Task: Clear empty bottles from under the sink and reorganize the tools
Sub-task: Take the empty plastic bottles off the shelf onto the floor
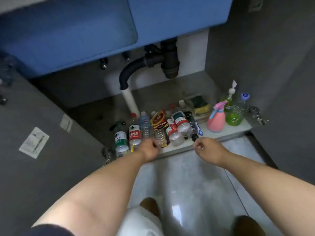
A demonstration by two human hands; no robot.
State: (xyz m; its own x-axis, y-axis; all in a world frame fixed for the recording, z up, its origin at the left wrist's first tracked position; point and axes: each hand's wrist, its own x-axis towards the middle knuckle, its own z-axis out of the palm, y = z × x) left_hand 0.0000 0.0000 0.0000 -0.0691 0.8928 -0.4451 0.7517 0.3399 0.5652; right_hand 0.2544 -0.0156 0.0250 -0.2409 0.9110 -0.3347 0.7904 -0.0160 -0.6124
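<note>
Several empty plastic bottles lie side by side on the cabinet floor under the blue sink point(95, 31). Among them are a green-labelled bottle point(121, 141), a red-labelled bottle point(134, 135), a clear bottle with a brown label point(159, 126) and a dark bottle point(191, 123). My left hand point(149, 149) is at the base of the brown-labelled bottle with its fingers curled round it. My right hand point(207, 149) pinches the black lower end of the dark bottle at the shelf's front edge.
A pink spray bottle point(216, 119), a green soap dispenser point(234, 111), a purple-capped bottle point(243, 99) and stacked sponges point(202, 107) stand at the right. A black drain pipe point(168, 60) and white pipe point(130, 101) hang behind. Open grey doors flank both sides; pale floor lies in front.
</note>
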